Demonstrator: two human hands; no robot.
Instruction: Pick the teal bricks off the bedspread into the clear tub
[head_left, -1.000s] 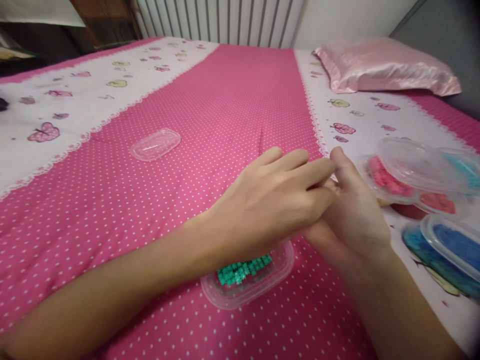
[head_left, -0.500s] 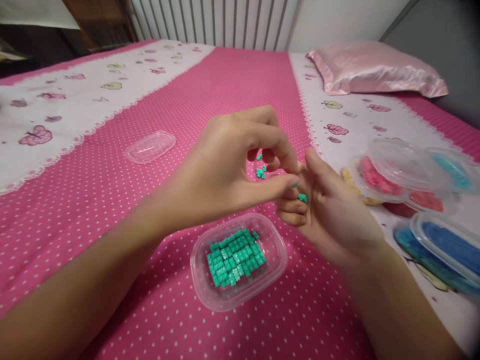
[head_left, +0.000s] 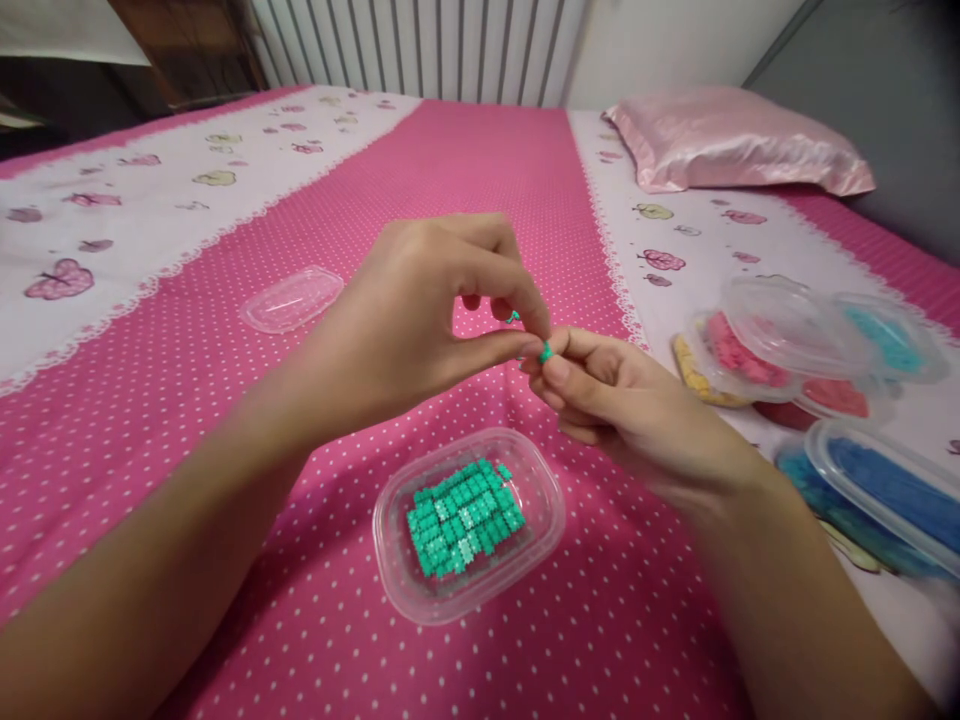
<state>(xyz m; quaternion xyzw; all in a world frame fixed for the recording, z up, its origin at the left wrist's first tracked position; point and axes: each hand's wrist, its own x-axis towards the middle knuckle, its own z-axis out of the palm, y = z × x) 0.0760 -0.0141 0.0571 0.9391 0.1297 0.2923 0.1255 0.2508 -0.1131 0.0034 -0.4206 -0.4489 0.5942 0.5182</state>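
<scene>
1. The left hand (head_left: 420, 310) and the right hand (head_left: 630, 405) meet at the fingertips, thumb and forefinger of each pinched on one small green piece (head_left: 545, 352).
2. That piece is held above the bedspread (head_left: 450, 670), just past the far edge of an open clear plastic container (head_left: 466, 608).
3. In the container, interlocking green blocks (head_left: 465, 518) lie in close rows, covering much of its floor.
4. Beyond the fingers there seem to be a few loose green bits (head_left: 513, 317), though the hands partly hide them.
5. A clear lid (head_left: 289, 302) lies on the pink dotted cloth, beyond the left forearm.
6. To the right, lidded tubs crowd together, with pink pieces (head_left: 742, 350), yellow pieces (head_left: 694, 370), turquoise pieces (head_left: 885, 337) and blue contents (head_left: 892, 485) showing.
7. A pink satin pillow (head_left: 739, 140) rests farther back.
</scene>
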